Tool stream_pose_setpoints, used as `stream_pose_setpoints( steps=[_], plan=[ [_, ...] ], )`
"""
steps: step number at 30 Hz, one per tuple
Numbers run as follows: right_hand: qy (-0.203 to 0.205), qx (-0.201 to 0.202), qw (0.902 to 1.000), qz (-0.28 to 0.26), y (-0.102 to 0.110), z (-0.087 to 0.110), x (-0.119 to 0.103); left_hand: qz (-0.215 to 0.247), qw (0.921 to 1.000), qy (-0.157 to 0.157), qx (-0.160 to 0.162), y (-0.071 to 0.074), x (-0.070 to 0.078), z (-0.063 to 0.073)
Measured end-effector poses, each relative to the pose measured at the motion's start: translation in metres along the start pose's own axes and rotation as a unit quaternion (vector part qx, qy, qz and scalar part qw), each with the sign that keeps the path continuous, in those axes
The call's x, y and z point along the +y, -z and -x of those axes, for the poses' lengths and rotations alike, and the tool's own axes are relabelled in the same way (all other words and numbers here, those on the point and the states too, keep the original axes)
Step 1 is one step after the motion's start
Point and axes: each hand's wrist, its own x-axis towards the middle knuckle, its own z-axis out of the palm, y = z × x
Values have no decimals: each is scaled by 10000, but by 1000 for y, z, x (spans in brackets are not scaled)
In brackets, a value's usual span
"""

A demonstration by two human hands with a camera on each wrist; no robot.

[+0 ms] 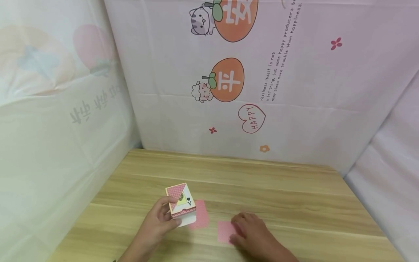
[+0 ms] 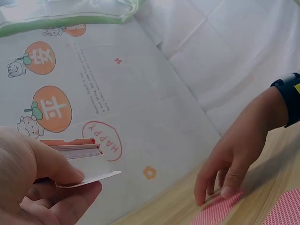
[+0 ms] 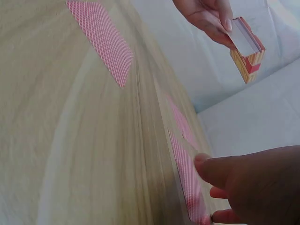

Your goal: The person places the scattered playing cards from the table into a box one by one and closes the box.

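Observation:
My left hand (image 1: 158,219) holds a playing card box (image 1: 179,198) above the table, thumb near its white flap (image 1: 189,219). The box has a red patterned corner and an ace of spades on its face. Its flap hangs open, and edges of the cards (image 2: 77,153) show inside. My right hand (image 1: 253,231) is low over the table at a red-backed playing card (image 1: 224,232), fingertips and thumb around its right end. That end is partly hidden by the hand. A second red-backed card (image 1: 202,215) lies flat behind and below the box, partly covered by it in the head view.
Nearest the right wrist camera, another red-backed card (image 3: 105,42) lies on the wooden table (image 1: 278,189). White printed cloth (image 1: 176,120) hangs behind the table and at both sides. A dark band (image 2: 288,96) circles the right wrist.

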Motion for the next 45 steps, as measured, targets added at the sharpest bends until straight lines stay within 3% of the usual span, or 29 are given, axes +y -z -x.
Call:
stream_pose_setpoints(
  steps=[8, 13, 15, 19, 24, 30, 34, 41, 45],
  plan=[
    [811, -819, 9933, 87, 2, 6, -13, -4, 10000, 16, 12, 0, 1, 1],
    [1722, -551, 9818, 584, 4, 8, -19, -31, 10000, 14, -36, 0, 2, 1],
    [1870, -509, 9779, 781, 5, 8, -21, -22, 10000, 11, -51, 1, 2, 2],
    [1837, -652, 9753, 1040, 9, 10, -25, 18, 10000, 35, -56, 1, 2, 2],
    [1812, -664, 9773, 875, 11, 12, -29, -7, 10000, 38, -71, 1, 2, 3],
    [1251, -1190, 9849, 139, 18, 14, -29, -22, 9999, 17, -121, 1, 2, 3],
    [870, -1466, 9853, -67, 21, 12, -31, -11, 9999, 39, -152, 1, 1, 3],
    [566, -1520, 9860, -391, 20, 9, -30, -93, 9998, 36, -142, 2, 0, 2],
    [525, -1334, 9889, -398, 18, 8, -25, -86, 9998, 49, -176, 2, -1, 1]
  ],
)
